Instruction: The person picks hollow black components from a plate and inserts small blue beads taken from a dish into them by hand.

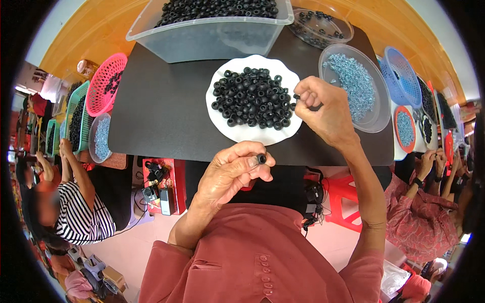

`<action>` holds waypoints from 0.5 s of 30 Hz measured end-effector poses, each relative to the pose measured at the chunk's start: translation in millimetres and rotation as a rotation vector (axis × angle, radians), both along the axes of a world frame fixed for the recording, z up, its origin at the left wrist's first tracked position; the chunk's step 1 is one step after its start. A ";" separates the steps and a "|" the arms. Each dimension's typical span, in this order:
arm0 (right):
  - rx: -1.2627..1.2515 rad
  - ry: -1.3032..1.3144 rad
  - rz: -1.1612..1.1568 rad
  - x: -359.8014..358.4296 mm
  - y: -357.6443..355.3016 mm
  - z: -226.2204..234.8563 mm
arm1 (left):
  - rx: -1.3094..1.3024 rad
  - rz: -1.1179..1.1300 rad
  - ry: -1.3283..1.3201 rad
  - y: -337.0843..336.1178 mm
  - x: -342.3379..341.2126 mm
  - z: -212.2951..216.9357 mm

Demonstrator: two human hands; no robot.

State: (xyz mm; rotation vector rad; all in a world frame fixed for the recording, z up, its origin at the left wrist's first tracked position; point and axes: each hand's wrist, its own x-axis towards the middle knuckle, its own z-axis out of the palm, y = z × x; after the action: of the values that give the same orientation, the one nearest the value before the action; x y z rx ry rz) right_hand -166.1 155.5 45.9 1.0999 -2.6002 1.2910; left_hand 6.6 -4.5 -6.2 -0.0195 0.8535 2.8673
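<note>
My left hand [233, 170] pinches a black bead [261, 158] between thumb and fingers, in front of the plate's near edge. The hole in that bead faces up. A white scalloped plate [236, 135] lies on the dark table, heaped with black beads [251, 96]. At the plate's right rim, my right hand [326, 108] is closed, its thumb and finger pinched on a small black bead [296, 97] that is partly covered by the fingertips. To the right of this hand stands a clear round tub [382, 108] of pale blue small pieces [356, 83].
A large clear bin [212, 38] of black beads stands at the back, with a lidded-looking clear tub [323, 38] beside it. A pink basket [103, 83] sits left, a blue basket [401, 76] right. Other people work on both sides. A red stool [343, 199] stands below.
</note>
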 end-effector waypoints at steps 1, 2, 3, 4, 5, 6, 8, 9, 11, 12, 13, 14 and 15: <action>0.015 0.023 0.025 -1.3 3.0 -0.5 | 0.004 -0.011 0.005 2.5 -0.9 1.8; 0.030 0.045 0.050 -2.2 6.1 -0.7 | 0.025 -0.011 -0.032 5.4 -1.5 5.0; 0.030 0.047 0.047 -2.6 6.3 -1.8 | 0.041 -0.004 -0.073 6.8 -1.2 6.9; 0.034 0.050 0.051 -2.8 6.0 -2.6 | 0.040 -0.007 -0.071 8.1 -1.2 7.2; 0.039 0.053 0.056 -3.0 5.8 -3.7 | 0.051 -0.007 -0.078 9.3 -1.5 7.5; 0.039 0.054 0.054 -2.6 5.9 -5.5 | 0.063 -0.006 -0.087 10.2 -0.9 7.6; 0.050 0.109 -0.011 -1.8 6.5 -8.4 | 0.074 -0.028 -0.048 8.1 0.5 0.0; 0.051 0.108 -0.010 -0.9 7.9 -8.0 | 0.085 -0.044 -0.008 7.5 1.0 -3.4; 0.056 0.177 -0.066 1.0 11.1 -6.6 | 0.075 -0.031 -0.017 7.8 0.4 -4.8; 0.058 0.178 -0.069 1.5 11.3 -6.7 | 0.065 -0.025 -0.025 8.3 0.0 -5.3; 0.031 0.158 -0.047 2.2 10.4 -7.1 | 0.065 -0.027 -0.024 9.3 -0.3 -5.9; 0.005 0.138 -0.024 2.9 9.3 -7.5 | 0.064 -0.023 -0.043 10.7 -0.5 -6.3; 0.004 0.140 -0.030 2.1 7.9 -8.3 | 0.062 -0.023 -0.060 11.2 -1.1 -6.4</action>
State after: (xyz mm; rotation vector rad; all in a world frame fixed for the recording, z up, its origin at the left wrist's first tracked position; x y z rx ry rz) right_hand -163.9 163.4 37.6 1.1045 -2.5091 1.1585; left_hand 5.6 6.6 -12.7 -0.0883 0.7486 2.8545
